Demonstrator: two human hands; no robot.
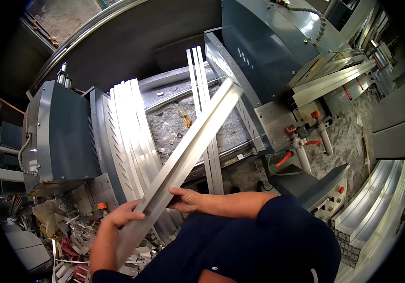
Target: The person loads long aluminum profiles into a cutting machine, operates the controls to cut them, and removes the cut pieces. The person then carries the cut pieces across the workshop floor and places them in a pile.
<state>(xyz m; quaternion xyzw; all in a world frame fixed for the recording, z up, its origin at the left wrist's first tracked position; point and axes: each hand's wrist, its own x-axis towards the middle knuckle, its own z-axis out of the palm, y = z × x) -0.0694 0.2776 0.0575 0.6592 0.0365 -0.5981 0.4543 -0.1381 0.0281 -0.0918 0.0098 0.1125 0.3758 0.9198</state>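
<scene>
A long silver aluminium profile (190,141) with a lengthwise channel slants across the middle, its far end up and to the right. My left hand (124,214) is closed around its lower part, thumb over the top face. On its right edge, a little farther up, my right hand (186,199) grips it with the thumb on top and the other fingers partly hidden beneath. Several similar profiles (131,127) lie side by side to the left, beneath the held piece's line. Two narrow bars (199,85) stretch behind it.
Dark grey machine housings stand left (68,137) and right (264,52). Orange-handled pliers (185,119) lie on the chip-covered bed (167,122). A control panel (331,203) with a red button is near right, beside stacked profiles (370,203). Offcuts (72,236) heap at lower left.
</scene>
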